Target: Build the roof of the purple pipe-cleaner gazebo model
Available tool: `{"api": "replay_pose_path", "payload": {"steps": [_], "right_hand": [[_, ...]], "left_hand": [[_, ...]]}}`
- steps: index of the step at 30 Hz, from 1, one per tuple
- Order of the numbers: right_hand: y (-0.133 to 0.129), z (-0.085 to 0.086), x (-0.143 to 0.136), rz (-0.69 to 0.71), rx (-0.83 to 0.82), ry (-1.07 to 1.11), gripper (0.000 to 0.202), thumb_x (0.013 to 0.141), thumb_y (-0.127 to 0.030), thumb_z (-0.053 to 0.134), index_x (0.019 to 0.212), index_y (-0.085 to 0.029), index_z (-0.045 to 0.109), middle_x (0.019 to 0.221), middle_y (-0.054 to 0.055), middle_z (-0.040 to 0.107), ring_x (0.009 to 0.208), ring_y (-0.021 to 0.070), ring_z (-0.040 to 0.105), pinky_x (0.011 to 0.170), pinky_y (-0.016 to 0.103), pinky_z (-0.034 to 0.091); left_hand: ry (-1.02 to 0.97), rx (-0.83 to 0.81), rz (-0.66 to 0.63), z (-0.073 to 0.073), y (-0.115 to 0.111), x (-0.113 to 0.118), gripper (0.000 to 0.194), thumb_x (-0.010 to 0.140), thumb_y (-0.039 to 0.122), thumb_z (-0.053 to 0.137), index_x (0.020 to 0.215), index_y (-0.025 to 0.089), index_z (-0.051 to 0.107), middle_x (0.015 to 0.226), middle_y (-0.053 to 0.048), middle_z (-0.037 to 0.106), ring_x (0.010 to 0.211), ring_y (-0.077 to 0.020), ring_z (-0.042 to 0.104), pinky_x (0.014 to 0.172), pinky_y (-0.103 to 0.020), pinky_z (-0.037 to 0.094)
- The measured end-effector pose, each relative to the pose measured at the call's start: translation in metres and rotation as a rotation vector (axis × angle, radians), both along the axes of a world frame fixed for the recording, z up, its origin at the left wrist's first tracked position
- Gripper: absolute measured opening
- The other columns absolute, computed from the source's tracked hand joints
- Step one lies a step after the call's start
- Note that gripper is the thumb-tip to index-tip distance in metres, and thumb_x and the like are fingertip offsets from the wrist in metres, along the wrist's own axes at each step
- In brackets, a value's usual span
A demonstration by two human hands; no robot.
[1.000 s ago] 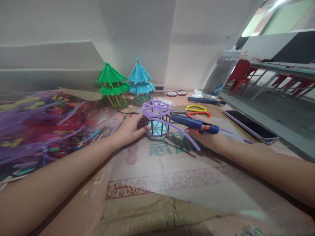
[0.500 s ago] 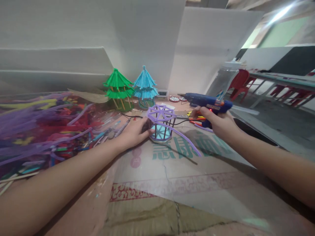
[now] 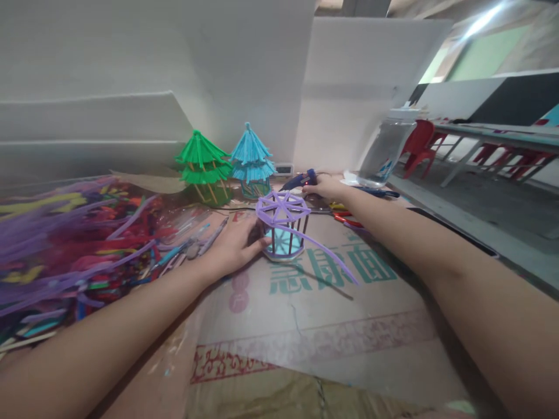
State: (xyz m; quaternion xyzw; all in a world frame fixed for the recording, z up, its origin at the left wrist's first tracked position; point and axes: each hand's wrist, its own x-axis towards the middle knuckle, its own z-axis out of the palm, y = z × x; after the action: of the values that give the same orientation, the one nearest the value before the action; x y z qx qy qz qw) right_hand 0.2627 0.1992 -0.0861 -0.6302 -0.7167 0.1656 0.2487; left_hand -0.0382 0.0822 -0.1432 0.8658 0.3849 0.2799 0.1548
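Observation:
A small frame (image 3: 283, 210) of purple pipe cleaners on dark sticks stands on the cardboard, with a light blue base and one long purple strand trailing to the right. My left hand (image 3: 233, 241) grips its left side, thumb at the base, the other fingertips partly hidden. Behind the frame, my right hand (image 3: 325, 189) is closed on the blue glue gun (image 3: 297, 181), whose nozzle points left. A green pavilion model (image 3: 204, 166) and a light blue one (image 3: 252, 160) stand at the back.
Colourful pipe cleaners (image 3: 78, 233) pile up at the left. Pens (image 3: 213, 235) lie beside them. Orange-handled scissors (image 3: 347, 219), a dark phone-like slab (image 3: 452, 230) and a clear plastic jar (image 3: 384, 151) are on the right. White panels (image 3: 244, 70) stand behind.
My right hand has moved left and away from me with the glue gun, to behind the frame. My left hand keeps its hold, and the view has shifted slightly.

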Motion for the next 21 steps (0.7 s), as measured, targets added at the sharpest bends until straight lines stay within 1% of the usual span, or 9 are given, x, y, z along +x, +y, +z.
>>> {"api": "replay_pose_path", "payload": {"steps": [2,5,9,12,15,17,18,20,21], "right_hand": [[0.006,-0.004,0.004,0.004,-0.008,-0.029,0.031,0.087,-0.035,0.076,0.110,-0.015,0.074,0.098,0.011,0.080,0.086,0.0226,0.071,0.081,0.035,0.056],[0.008,-0.004,0.014,0.008,-0.015,-0.093,0.027,0.090,-0.032,0.071,0.110,-0.013,0.074,0.107,0.013,0.080,0.090,0.0225,0.072,0.084,0.032,0.054],[-0.004,0.003,0.022,-0.019,0.013,-0.209,0.026,0.090,-0.025,0.070,0.112,-0.012,0.073,0.115,0.016,0.078,0.100,0.0254,0.072,0.087,0.032,0.052],[-0.026,0.009,0.026,-0.054,0.080,-0.287,0.025,0.093,-0.026,0.065,0.113,-0.013,0.072,0.115,0.018,0.077,0.105,0.0290,0.070,0.089,0.034,0.050],[-0.056,0.018,0.029,-0.073,0.159,-0.321,0.032,0.100,-0.038,0.056,0.118,-0.015,0.067,0.114,0.019,0.076,0.105,0.0312,0.070,0.087,0.038,0.049],[-0.077,0.029,0.030,-0.059,0.195,-0.265,0.031,0.100,-0.043,0.054,0.114,-0.017,0.065,0.111,0.017,0.076,0.099,0.0300,0.070,0.082,0.038,0.051],[-0.088,0.035,0.028,-0.028,0.199,-0.180,0.028,0.099,-0.045,0.055,0.108,-0.019,0.064,0.107,0.015,0.077,0.095,0.0283,0.070,0.079,0.037,0.052],[-0.111,0.048,0.022,0.117,0.193,0.039,0.028,0.099,-0.050,0.056,0.099,-0.023,0.062,0.100,0.009,0.078,0.089,0.0241,0.071,0.074,0.034,0.054],[-0.123,0.054,0.016,0.199,0.172,0.095,0.030,0.098,-0.054,0.056,0.097,-0.024,0.062,0.095,0.007,0.077,0.085,0.0229,0.071,0.072,0.034,0.054]], "left_hand": [[0.000,0.003,-0.004,0.000,0.000,0.000,0.041,0.097,0.053,0.051,0.116,0.017,0.059,0.108,-0.013,0.069,0.096,-0.0287,0.064,0.087,-0.044,0.053],[0.004,0.027,-0.008,0.000,0.001,0.000,0.039,0.097,0.052,0.051,0.115,0.019,0.059,0.107,-0.012,0.069,0.097,-0.0281,0.064,0.090,-0.044,0.052],[0.011,0.044,0.007,0.000,0.000,0.000,0.037,0.097,0.052,0.053,0.113,0.019,0.060,0.105,-0.011,0.069,0.095,-0.0278,0.064,0.086,-0.042,0.053],[-0.017,0.034,-0.009,0.001,0.000,0.000,0.036,0.096,0.048,0.055,0.116,0.019,0.060,0.110,-0.012,0.069,0.102,-0.0286,0.065,0.091,-0.044,0.053],[-0.038,0.019,-0.030,0.002,-0.002,0.001,0.033,0.096,0.045,0.056,0.116,0.020,0.060,0.113,-0.012,0.070,0.109,-0.0294,0.065,0.098,-0.045,0.052],[-0.041,0.010,-0.035,0.003,-0.003,0.002,0.035,0.095,0.044,0.057,0.120,0.020,0.060,0.114,-0.012,0.070,0.114,-0.0304,0.064,0.102,-0.047,0.051],[-0.046,0.005,-0.030,0.004,-0.004,0.002,0.038,0.094,0.043,0.058,0.124,0.020,0.058,0.116,-0.012,0.070,0.117,-0.0308,0.064,0.103,-0.047,0.050],[-0.074,0.009,0.002,0.004,-0.006,0.001,0.052,0.090,0.039,0.059,0.138,0.020,0.050,0.123,-0.013,0.068,0.121,-0.0309,0.063,0.106,-0.047,0.050],[-0.092,0.026,0.024,0.005,-0.007,0.000,0.060,0.088,0.035,0.059,0.143,0.019,0.045,0.128,-0.013,0.066,0.123,-0.0307,0.062,0.107,-0.047,0.049]]}}
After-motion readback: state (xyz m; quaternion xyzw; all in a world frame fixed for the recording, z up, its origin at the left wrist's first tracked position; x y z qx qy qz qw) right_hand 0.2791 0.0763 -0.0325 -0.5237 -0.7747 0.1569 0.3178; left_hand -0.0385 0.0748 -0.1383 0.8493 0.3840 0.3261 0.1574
